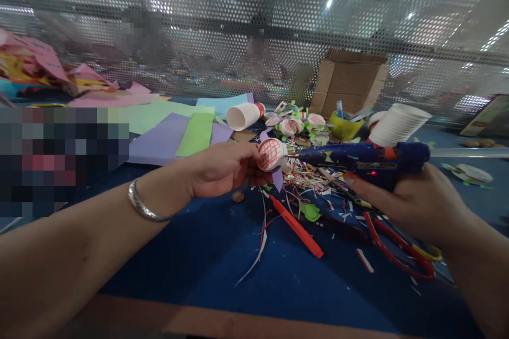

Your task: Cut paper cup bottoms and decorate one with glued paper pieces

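My left hand (pixel 222 169) pinches a small round paper piece (pixel 270 153), white with a red crosshatch drawn on it. A purple paper strip (pixel 277 179) sticks out below the piece. My right hand (pixel 429 201) is wrapped round the handle of a blue glue gun (pixel 350 159), whose small red light is lit. The gun's nozzle points left and meets or nearly meets the piece's right edge; I cannot tell which. Beneath the hands lie a red marker (pixel 296 225), a green paper scrap (pixel 310 212) and red-handled scissors (pixel 397 254).
Purple and green paper sheets (pixel 159 137) lie at the left. Behind are a tipped paper cup (pixel 240 116), several finished-looking paper pieces (pixel 294 124), a yellow container (pixel 345 127), stacked paper cups (pixel 401 124) and a cardboard box (pixel 348 82). Paper shreds cover the table's middle.
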`<state>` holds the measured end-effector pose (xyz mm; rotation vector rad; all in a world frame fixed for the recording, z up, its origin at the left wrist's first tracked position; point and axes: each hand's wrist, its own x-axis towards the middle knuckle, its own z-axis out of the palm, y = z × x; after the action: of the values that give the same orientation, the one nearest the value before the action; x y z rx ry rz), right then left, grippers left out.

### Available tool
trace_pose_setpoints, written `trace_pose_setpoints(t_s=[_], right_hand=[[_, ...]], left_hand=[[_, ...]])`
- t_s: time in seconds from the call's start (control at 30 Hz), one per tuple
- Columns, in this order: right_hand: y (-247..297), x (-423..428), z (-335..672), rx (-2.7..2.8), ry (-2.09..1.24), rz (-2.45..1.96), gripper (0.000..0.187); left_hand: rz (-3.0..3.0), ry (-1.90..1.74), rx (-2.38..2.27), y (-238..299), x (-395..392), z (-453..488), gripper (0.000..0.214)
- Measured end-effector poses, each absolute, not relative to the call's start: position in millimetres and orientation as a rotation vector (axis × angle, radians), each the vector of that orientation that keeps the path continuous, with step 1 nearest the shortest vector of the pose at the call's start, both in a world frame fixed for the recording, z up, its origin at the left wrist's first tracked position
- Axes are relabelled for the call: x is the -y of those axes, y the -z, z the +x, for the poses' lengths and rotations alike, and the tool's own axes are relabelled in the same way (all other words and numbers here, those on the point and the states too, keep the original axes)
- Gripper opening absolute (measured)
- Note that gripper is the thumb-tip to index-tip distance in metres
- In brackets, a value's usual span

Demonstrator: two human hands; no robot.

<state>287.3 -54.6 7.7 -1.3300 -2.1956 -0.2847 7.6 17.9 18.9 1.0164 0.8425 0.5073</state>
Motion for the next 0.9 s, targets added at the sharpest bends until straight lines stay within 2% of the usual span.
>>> trace_pose_setpoints(t_s=[0.23, 0.37, 0.6, 0.9], right_hand=[[-6.1, 52.6, 287.5, 2.187, 0.341, -1.327, 0.048], [-8.1, 52.9, 284.3, 2.149, 0.258, -1.330, 0.051], [-10.2, 54.1, 284.1, 2.143, 0.149, -1.361, 0.034], [-14.6, 47.1, 283.8, 2.110, -0.036, -1.466, 0.036]], left_hand=[[1.034, -0.500, -0.849, -20.2, -16.9, 8.2, 0.023], [1.040, -0.499, -0.837, -19.6, -16.6, 8.4, 0.022], [1.077, -0.510, -0.804, -19.7, -15.8, 9.1, 0.022], [1.132, -0.571, -0.798, -15.0, -17.5, 8.2, 0.014]])
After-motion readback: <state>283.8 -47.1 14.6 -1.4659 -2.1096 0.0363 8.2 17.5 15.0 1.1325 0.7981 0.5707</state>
